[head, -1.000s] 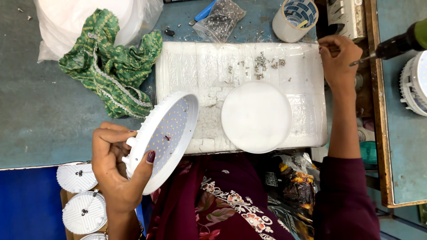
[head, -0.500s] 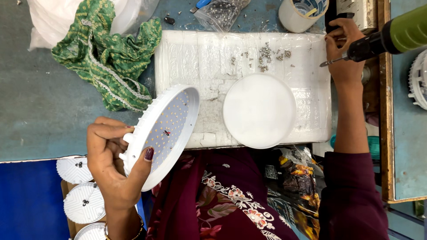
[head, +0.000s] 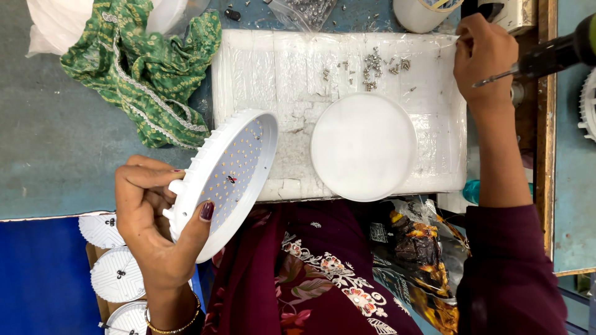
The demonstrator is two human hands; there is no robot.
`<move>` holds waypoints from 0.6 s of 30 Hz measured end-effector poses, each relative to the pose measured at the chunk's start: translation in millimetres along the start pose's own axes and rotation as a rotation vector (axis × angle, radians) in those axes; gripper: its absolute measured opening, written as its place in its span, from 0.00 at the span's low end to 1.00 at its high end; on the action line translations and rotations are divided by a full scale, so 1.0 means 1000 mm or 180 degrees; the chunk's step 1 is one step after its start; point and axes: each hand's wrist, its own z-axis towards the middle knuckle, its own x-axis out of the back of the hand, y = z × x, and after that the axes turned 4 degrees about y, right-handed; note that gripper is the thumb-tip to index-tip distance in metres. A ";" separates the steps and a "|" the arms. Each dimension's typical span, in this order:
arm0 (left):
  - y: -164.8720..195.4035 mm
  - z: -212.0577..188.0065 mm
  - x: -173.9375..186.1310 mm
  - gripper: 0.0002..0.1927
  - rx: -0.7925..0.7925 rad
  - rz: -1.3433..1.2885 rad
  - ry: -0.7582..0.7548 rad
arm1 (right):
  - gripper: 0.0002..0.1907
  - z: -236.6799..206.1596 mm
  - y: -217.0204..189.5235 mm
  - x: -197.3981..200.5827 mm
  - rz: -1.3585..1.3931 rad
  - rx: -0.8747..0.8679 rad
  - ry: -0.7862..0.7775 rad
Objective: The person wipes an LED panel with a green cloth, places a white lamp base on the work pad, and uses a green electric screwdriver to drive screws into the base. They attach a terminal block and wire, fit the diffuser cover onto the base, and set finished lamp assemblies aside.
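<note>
my left hand (head: 152,226) grips tilted white round lamp housing (head: 226,174) at lower left, unchanged, my right hand (head: 487,59) now at upper right by loose screws (head: 372,62), closed near green drill (head: 555,53), clear screw bag (head: 307,11) top centre, printed dark wrapper (head: 416,242) lower right

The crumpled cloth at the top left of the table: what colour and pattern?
Green cloth with small pale dots and a pale trim line, seen in the head view.

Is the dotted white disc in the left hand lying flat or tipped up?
Tipped up: the left hand holds the disc tilted off the foam pad.
</note>
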 end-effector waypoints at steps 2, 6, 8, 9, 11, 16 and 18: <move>0.000 -0.001 0.000 0.20 -0.0001 -0.0039 -0.0001 | 0.09 0.002 0.001 0.000 -0.0143 -0.0017 -0.0094; 0.000 0.000 0.000 0.21 -0.0042 -0.0133 -0.0019 | 0.07 0.004 0.002 0.005 0.0209 -0.0174 -0.0115; -0.001 -0.001 0.000 0.20 -0.0013 -0.0281 -0.0022 | 0.07 0.002 0.001 0.008 0.0722 -0.0337 0.0031; -0.001 -0.002 -0.001 0.20 -0.0008 -0.0330 -0.0024 | 0.07 0.000 -0.001 0.009 0.1032 -0.0442 0.0128; -0.002 -0.002 0.000 0.19 -0.0035 -0.0309 -0.0032 | 0.07 -0.006 -0.006 0.008 0.0941 -0.0889 0.0224; -0.002 -0.001 0.001 0.19 -0.0045 -0.0240 -0.0034 | 0.06 -0.017 -0.016 0.001 0.0660 -0.0734 0.0489; -0.002 -0.001 0.000 0.19 -0.0040 -0.0238 -0.0026 | 0.07 -0.018 -0.018 -0.001 0.0597 -0.0678 0.0524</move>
